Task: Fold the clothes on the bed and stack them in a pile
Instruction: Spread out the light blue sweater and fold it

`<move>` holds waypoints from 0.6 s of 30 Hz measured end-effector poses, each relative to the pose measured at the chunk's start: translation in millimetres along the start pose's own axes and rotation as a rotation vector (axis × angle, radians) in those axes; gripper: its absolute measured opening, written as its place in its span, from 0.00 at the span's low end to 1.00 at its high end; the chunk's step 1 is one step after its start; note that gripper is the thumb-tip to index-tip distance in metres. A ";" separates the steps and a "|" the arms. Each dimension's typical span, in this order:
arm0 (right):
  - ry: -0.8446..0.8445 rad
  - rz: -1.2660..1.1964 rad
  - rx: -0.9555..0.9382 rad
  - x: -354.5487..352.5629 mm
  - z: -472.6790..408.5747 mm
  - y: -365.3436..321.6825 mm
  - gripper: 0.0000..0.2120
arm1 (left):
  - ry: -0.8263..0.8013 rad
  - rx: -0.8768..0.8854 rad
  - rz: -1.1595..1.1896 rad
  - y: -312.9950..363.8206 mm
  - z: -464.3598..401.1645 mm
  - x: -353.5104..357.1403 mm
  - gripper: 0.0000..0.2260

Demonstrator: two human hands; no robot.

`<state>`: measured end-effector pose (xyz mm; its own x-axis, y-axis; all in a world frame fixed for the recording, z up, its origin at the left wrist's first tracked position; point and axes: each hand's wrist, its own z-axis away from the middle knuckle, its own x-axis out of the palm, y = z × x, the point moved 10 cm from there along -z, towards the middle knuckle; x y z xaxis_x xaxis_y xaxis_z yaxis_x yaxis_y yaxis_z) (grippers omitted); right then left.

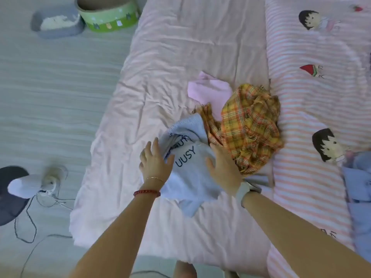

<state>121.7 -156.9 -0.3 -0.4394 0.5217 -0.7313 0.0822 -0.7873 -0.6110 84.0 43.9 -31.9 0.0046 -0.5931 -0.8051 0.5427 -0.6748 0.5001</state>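
Head view: a person stood at the foot of a pale pink rumpled bedsheet, both bare forearms reaching forward over it.
Garment in hand: a light blue-grey knit top printed with dark letters lay crumpled near the centre of the frame, at 12 o'clock from the wrists.
Left hand: fingers spread and nearly straight, lying flat on the top's left edge — pressing, not gripping; red bead and thin gold bracelets sat at the wrist.
Right hand: fingers extended and loose on the top's right side, nothing pinched; a pale watch band sat on the wrist.
Other clothes: a yellow-orange plaid frayed cloth was bunched at 1 o'clock from the top, touching it; a folded pale pink garment lay beyond, partly under the plaid.
Bedding: a pink-striped cartoon-print quilt ran along 3 o'clock, with blue fabric at its far right edge.
Floor: a green round box and a grey tray at 10 o'clock; a small fan with trailing cord at 9 o'clock.
Risk: the top was still bunched, so a fold made now would likely trap creases — and dragging it could snag the plaid's frayed edge, pulling that heap along.
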 end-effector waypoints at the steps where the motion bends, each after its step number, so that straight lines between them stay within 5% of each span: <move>1: 0.026 -0.011 0.011 4.5 -20.2 -2.6 0.25 | -0.049 -0.018 0.006 -6.6 -15.2 5.4 0.35; 3: 0.062 -0.070 0.043 7.2 -55.6 -10.2 0.29 | -0.184 -0.008 0.110 -10.0 -36.3 17.7 0.36; 6: 0.050 -0.329 0.185 15.4 -100.7 -15.1 0.33 | -0.244 0.158 0.198 -2.5 -41.8 17.9 0.23; 8: -0.022 -0.491 0.250 28.6 -110.1 -14.1 0.24 | -0.302 0.319 0.231 2.9 -19.6 15.4 0.15; 9: -0.057 -0.476 0.243 33.6 -104.8 -17.1 0.16 | -0.396 0.365 0.268 0.6 -3.8 18.2 0.15; 12: -0.074 -0.217 0.113 44.2 -58.8 -21.2 0.17 | -0.761 0.277 0.300 -25.7 36.9 26.3 0.16; 13: -0.050 -0.132 0.056 45.3 -33.2 -22.5 0.17 | -0.768 0.219 0.298 -37.6 36.1 21.7 0.13; 15: -0.006 -0.021 -0.066 47.2 19.8 -24.3 0.16 | -0.525 0.222 0.224 -46.8 12.9 -6.8 0.06; 18: -0.069 0.059 -0.063 55.3 74.2 3.0 0.11 | -0.400 0.319 0.156 -24.2 -10.0 -17.3 0.19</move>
<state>31.3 -154.7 -20.1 -0.4929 0.4492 -0.7452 0.1650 -0.7926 -0.5870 79.1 74.9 -33.2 -0.2897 -0.7759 -0.5604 0.2787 -0.6286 0.7261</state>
